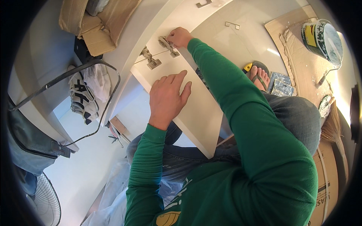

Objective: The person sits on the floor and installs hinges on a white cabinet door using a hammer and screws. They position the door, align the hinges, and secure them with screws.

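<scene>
A white cabinet door panel [198, 120] stretches from the cabinet toward my lap. Two metal cabinet hinges sit at its far end: a left hinge [151, 59] and a right hinge [167, 46]. My right hand [180, 37] has its fingers curled in on the right hinge; the fingertips are partly hidden. Over the panel's left part, my left hand [168, 96] lies with its fingers stretched and the thumb apart, holding nothing.
Left of me are a cardboard box [98, 34], sneakers [82, 98] and a bent black metal frame [52, 83]. A fan [47, 199] stands lower left. To the right are a paint bucket [320, 41], a brush [333, 120], a cardboard sheet [294, 41] and my sandalled foot [259, 77].
</scene>
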Demonstrator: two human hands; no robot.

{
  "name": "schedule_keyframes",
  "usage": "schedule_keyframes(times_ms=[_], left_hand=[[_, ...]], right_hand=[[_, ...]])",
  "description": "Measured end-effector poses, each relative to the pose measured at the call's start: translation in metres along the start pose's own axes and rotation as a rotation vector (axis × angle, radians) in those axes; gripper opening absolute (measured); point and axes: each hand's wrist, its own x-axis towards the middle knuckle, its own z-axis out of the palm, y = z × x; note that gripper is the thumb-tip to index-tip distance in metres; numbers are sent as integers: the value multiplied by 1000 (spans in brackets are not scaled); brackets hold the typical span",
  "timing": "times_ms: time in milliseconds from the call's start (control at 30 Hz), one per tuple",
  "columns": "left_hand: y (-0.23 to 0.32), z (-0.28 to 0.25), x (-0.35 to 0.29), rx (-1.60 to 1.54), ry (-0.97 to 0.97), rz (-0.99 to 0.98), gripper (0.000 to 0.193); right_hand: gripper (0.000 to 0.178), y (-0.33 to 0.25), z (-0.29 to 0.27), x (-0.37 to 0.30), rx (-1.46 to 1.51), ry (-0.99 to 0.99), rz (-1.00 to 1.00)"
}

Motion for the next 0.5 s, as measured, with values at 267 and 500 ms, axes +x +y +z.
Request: schedule_keyframes(times_ms=[267, 500], left_hand=[[-2, 1, -1, 0, 27, 24, 33], [-2, 1, -3, -12, 32, 29, 35]], right_hand=[[24, -7, -13, 8, 66, -133, 65], [19, -5, -9, 4, 193, -100, 65]])
